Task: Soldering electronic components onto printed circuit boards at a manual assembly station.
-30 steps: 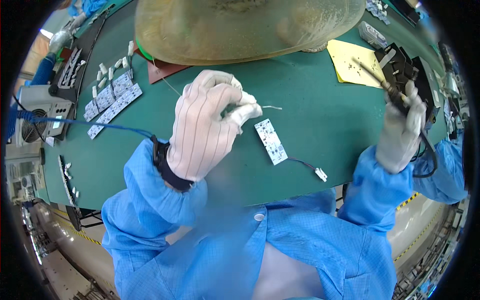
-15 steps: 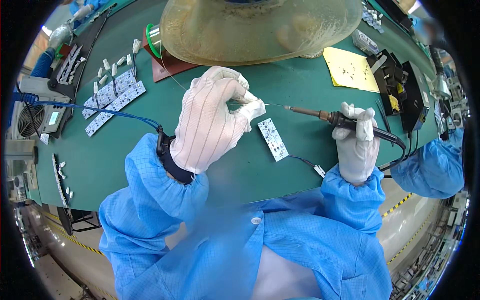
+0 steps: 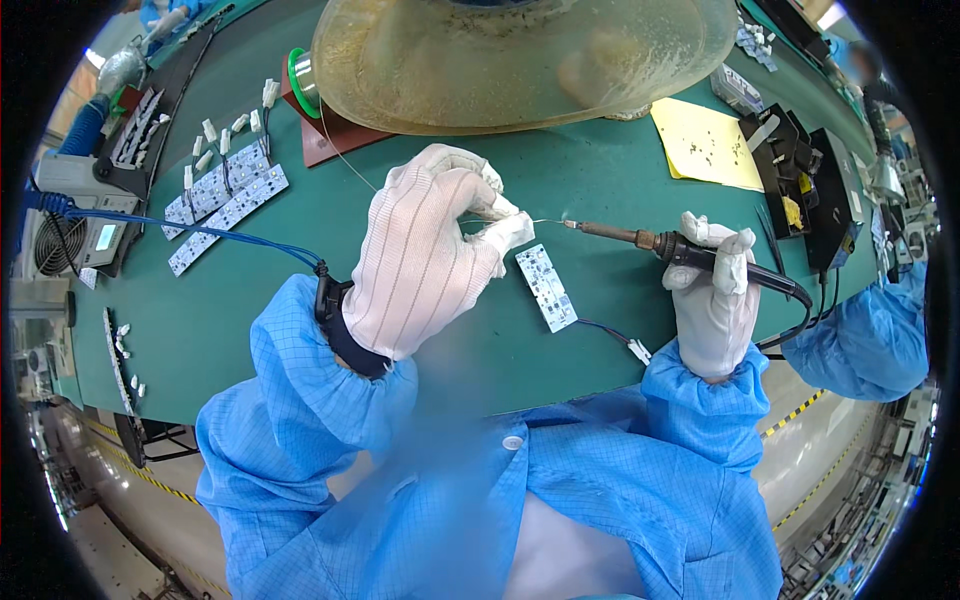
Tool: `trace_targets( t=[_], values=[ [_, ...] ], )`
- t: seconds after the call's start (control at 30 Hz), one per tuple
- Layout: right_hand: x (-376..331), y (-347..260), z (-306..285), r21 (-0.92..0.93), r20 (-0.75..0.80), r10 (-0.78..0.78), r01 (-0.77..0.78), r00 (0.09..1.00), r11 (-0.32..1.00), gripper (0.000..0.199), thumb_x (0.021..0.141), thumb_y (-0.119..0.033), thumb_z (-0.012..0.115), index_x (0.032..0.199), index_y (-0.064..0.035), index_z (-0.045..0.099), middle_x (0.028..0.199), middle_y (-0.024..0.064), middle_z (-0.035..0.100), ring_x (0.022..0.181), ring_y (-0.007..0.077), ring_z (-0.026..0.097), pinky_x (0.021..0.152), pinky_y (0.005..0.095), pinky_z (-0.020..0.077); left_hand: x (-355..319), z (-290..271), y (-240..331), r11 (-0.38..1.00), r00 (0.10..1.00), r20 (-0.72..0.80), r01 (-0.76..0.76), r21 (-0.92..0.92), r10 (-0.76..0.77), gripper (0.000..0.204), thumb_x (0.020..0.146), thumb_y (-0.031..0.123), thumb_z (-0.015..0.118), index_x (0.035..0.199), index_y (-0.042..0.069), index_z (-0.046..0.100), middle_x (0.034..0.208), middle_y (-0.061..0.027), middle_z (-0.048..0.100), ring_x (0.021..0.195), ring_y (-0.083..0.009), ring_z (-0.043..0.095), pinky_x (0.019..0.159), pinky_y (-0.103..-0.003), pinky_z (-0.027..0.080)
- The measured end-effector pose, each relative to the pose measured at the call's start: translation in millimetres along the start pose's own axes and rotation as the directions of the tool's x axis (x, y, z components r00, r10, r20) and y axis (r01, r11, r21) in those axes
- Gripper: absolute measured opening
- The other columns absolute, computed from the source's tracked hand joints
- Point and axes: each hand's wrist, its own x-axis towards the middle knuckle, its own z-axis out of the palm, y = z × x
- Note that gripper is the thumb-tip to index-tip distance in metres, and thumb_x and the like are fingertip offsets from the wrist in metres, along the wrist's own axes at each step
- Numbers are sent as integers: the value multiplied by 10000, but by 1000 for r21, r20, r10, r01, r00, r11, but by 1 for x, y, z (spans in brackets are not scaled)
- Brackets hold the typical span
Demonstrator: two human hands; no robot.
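Observation:
My left hand (image 3: 425, 255), in a white striped glove, pinches a thin solder wire (image 3: 540, 221) whose end pokes out to the right. My right hand (image 3: 712, 300), also gloved, grips a soldering iron (image 3: 640, 238) by its black handle; the iron's tip meets the wire's end, with a faint wisp of smoke there. Just below the fingertips of my left hand a small white LED circuit board (image 3: 547, 288) lies on the green mat, with a thin lead and white connector (image 3: 638, 350) trailing to its right.
A solder spool (image 3: 300, 82) stands on a brown plate at the back. More white LED boards (image 3: 225, 200) and connectors lie at left. A large translucent fume hood (image 3: 520, 60) hangs over the bench. A yellow paper (image 3: 705, 145) and black iron stand (image 3: 790, 170) sit at right. A blue wrist-strap cord (image 3: 180, 228) runs left.
My right hand took the soldering iron from the stand at the right and brought it leftward until its tip met the solder wire. My left hand stayed near the board.

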Motion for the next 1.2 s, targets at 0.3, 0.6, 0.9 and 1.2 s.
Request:
trace_targets(
  t=[0.3,0.6,0.9,1.2],
  values=[
    [0,-1,1,-6,-1,35,-35,999,999,492,987,-442,518,1005,34,638,1027,174,688,599,155,562,613,272,478,-1,2,-3,999,999,11,-50,7,50,119,719,156,720,782,76,657,920,-116,629,838,-291,608,738,-390,450],
    [6,-6,0,-50,-46,-63,61,997,997,484,998,-434,501,1000,25,655,1015,162,697,617,135,555,636,267,470,-1,1,0,1000,1000,0,-26,12,26,142,711,137,754,797,56,675,889,-110,631,810,-275,609,722,-373,473],
    [73,-24,4,-307,210,-354,405,911,861,289,953,-234,621,1142,-17,645,1164,131,663,1029,222,646,929,339,493,-1,0,7,995,997,-40,58,-87,-62,118,781,88,737,847,26,661,896,-103,600,711,-206,579,572,-312,472],
    [47,-20,-10,-218,-59,-557,533,829,817,305,949,-240,585,1066,23,688,1023,150,697,914,235,653,861,360,499,-3,2,1,999,997,-81,1,-39,-4,168,731,108,776,838,52,659,873,-86,612,815,-260,581,715,-368,458]
  ],
)
